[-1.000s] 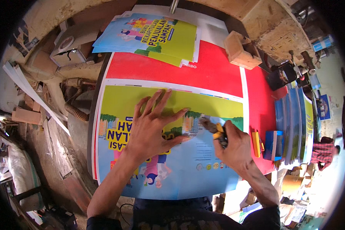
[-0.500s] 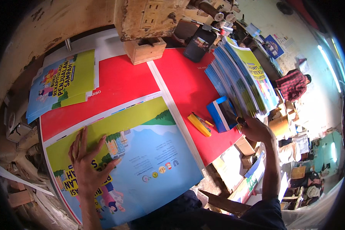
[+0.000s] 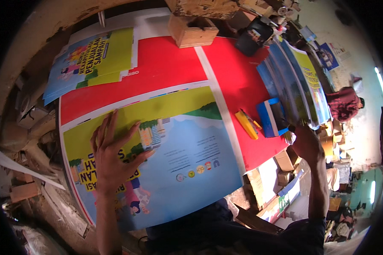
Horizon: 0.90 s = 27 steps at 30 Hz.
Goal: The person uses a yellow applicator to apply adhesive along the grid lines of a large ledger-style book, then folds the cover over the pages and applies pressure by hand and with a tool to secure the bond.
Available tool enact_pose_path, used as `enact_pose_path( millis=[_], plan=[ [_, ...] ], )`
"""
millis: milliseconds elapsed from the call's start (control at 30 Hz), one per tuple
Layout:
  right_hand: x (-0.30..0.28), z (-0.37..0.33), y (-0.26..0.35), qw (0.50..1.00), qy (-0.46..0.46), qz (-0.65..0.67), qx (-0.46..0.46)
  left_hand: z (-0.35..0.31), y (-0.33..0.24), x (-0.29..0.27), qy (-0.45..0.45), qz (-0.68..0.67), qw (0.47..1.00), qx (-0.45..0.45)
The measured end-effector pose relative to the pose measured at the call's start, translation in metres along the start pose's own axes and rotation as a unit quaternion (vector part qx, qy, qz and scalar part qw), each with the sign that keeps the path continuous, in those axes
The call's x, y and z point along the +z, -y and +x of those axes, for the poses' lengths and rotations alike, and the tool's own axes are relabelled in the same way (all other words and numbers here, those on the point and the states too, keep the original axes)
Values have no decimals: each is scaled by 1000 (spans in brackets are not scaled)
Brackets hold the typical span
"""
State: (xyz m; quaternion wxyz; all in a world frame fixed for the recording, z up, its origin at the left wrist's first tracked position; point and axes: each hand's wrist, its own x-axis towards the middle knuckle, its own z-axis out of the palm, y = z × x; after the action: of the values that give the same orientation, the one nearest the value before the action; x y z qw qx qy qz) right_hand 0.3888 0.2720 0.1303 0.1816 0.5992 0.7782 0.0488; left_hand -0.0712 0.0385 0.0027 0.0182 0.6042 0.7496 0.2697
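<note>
Item 1. Printed sheet [image 3: 191, 144], blue and green, one, lying flat beneath the left hand [image 3: 110, 155] and reaching well to its right. White margin with colour marks present along the edge beyond the fingertips; by that, work on this sheet looks incomplete.

Item 2. Hands, two, well apart. Left: fingers and thumb spread, palm side down on the sheet, gripping nothing. Right hand [image 3: 307, 144]: off the sheet, beside the near corner of a blue box [image 3: 266, 117]; fingers curled, whether on anything cannot be told.

Item 3. Yellow-handled tool [image 3: 247, 124], left of the right hand, between box and sheet.

Item 4. Stack of printed pieces [image 3: 289, 80], tall, beyond the right hand; perhaps the completed portion, though its state cannot be confirmed.

Item 5. Loose sheets [image 3: 91, 59], overlapping, beyond the left hand, some white margins showing; probably outstanding.

Item 6. Red work surface [image 3: 157, 59], under all the above.

Item 7. Wooden box [image 3: 193, 36], beyond both hands.
</note>
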Motion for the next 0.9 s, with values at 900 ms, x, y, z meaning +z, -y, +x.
enact_pose_path(
  millis=[900],
  plan=[
    [-14, 4, 23, 892, -233, -382, -54, -3, 3, 3, -4, 22, 1000, 10]
  ],
)
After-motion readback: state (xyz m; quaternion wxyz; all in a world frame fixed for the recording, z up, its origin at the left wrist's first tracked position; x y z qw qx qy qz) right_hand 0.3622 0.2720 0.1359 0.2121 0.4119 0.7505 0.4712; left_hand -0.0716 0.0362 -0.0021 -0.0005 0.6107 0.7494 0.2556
